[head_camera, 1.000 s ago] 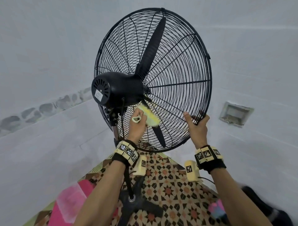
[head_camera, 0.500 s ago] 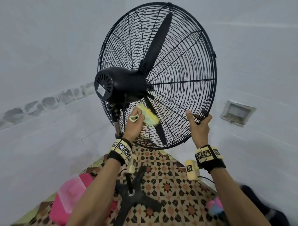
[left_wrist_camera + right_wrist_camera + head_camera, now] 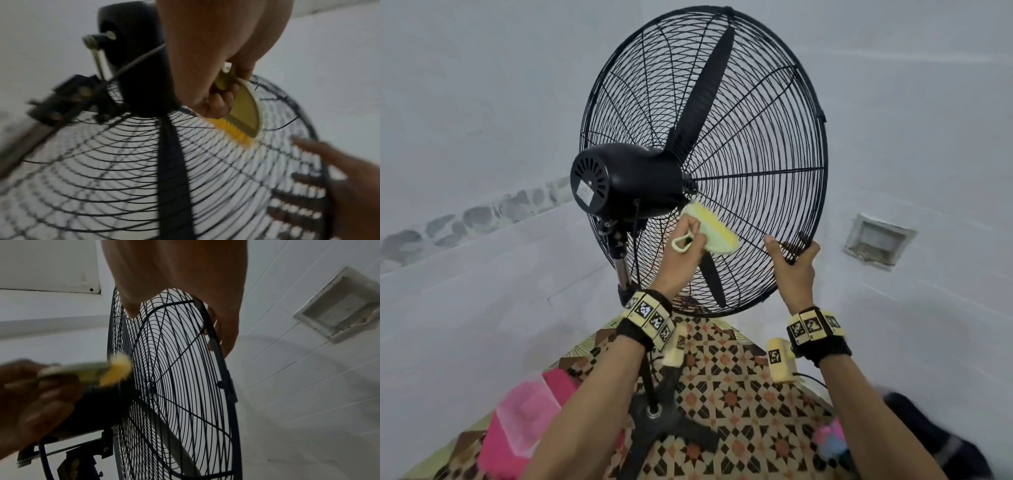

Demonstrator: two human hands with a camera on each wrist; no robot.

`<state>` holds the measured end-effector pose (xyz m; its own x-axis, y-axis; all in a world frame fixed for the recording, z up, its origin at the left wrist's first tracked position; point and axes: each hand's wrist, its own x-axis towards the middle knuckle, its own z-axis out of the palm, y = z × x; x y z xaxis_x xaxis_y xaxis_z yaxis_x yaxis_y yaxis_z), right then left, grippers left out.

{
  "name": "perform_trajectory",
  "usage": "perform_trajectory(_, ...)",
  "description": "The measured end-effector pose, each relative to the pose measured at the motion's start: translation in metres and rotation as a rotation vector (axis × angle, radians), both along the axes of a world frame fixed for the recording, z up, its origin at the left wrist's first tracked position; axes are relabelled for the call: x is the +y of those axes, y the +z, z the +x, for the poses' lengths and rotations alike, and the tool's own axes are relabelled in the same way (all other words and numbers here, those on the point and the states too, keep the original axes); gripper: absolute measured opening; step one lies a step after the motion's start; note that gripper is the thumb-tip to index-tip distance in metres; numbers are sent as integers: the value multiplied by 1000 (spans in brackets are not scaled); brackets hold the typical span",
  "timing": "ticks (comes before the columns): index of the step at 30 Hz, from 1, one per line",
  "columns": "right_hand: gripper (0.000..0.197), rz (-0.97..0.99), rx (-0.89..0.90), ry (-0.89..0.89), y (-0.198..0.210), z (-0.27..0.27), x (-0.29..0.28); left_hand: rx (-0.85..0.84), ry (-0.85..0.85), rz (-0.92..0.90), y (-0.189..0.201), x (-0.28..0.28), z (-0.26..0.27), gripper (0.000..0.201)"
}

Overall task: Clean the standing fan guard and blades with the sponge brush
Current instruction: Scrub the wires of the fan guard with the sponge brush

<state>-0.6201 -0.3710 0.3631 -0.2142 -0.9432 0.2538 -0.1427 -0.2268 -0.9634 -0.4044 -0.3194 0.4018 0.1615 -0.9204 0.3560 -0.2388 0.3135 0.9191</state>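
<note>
A black standing fan fills the head view, its wire guard (image 3: 763,144) facing away and its motor housing (image 3: 630,183) toward me. One blade (image 3: 702,99) points up, another blade (image 3: 712,281) points down. My left hand (image 3: 683,245) grips the pale green sponge brush (image 3: 714,228) by its handle and presses the yellow sponge (image 3: 232,129) against the rear guard (image 3: 216,155) just below the motor. My right hand (image 3: 792,260) grips the guard's lower right rim (image 3: 213,335), fingers hooked through the wires.
White tiled walls stand close behind the fan, with a recessed wall box (image 3: 876,240) at the right. The fan pole (image 3: 623,270) goes down to a black cross base (image 3: 664,425) on a patterned floor mat (image 3: 736,383). A pink container (image 3: 524,421) sits at the lower left.
The brush in my left hand has slid up the rear guard toward the motor. My right hand keeps its hold on the rim. The head view has shifted a little.
</note>
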Motion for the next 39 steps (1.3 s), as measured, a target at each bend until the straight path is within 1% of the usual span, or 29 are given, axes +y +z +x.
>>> perform_trajectory(2, 79, 6, -3, 11, 1, 0, 0, 13, 1, 0, -2, -2, -6, 11)
perform_trajectory(4, 79, 24, -14, 10, 2, -4, 0, -16, 69, 49, -20, 5, -1, 20)
perform_trajectory(6, 78, 38, -16, 14, 3, -9, 2, -32, 116, 106, -38, 13, 6, 24)
perform_trajectory(8, 78, 48, 5, 35, 5, -8, 3, -8, 106, 100, -34, 14, 9, 21)
perform_trajectory(11, 78, 65, 32, 68, 9, -5, 7, 76, 31, -13, -4, 6, -2, 12)
perform_trajectory(13, 75, 79, 45, 90, 10, -5, 8, 63, -5, -41, 2, 2, -10, 12)
perform_trajectory(15, 69, 101, 54, 110, 11, -8, 9, 43, 13, 18, -13, 6, -8, 4)
perform_trajectory(17, 67, 113, 52, 111, 12, -13, 10, -15, 68, 100, -36, 12, 1, 4)
perform_trajectory(19, 68, 115, 54, 116, 13, -15, 12, -42, 92, 124, -42, 17, 7, 9)
perform_trajectory(20, 69, 112, 58, 122, 13, -14, 13, -38, 93, 111, -36, 17, 5, 9)
perform_trajectory(21, 69, 109, 64, 128, 14, -13, 14, -27, 81, 84, -26, 15, 1, 5)
perform_trajectory(23, 69, 103, 72, 131, 16, -11, 15, -6, 20, -9, -3, 8, -17, 11)
perform_trajectory(25, 71, 118, 66, 124, 15, -11, 15, -3, -39, -60, 4, 6, -34, 9)
perform_trajectory(27, 77, 142, 60, 120, 15, -15, 16, -30, -16, -11, -12, 11, -37, 10)
perform_trajectory(29, 85, 168, 51, 134, 16, -22, 16, -85, 40, 100, -40, 20, -27, 10)
perform_trajectory(31, 89, 192, 41, 171, 19, -24, 18, -81, 66, 158, -59, 30, -15, 9)
perform_trajectory(33, 92, 201, 45, 192, 22, -22, 19, -75, 51, 120, -53, 32, -13, 4)
perform_trajectory(35, 92, 196, 55, 195, 24, -17, 20, -30, -6, 35, -30, 27, -20, 9)
perform_trajectory(37, 86, 192, 57, 182, 24, -16, 20, -11, -51, -38, -15, 19, -31, 12)
perform_trajectory(39, 84, 205, 37, 176, 23, -18, 20, -11, -25, 9, -24, 20, -36, 12)
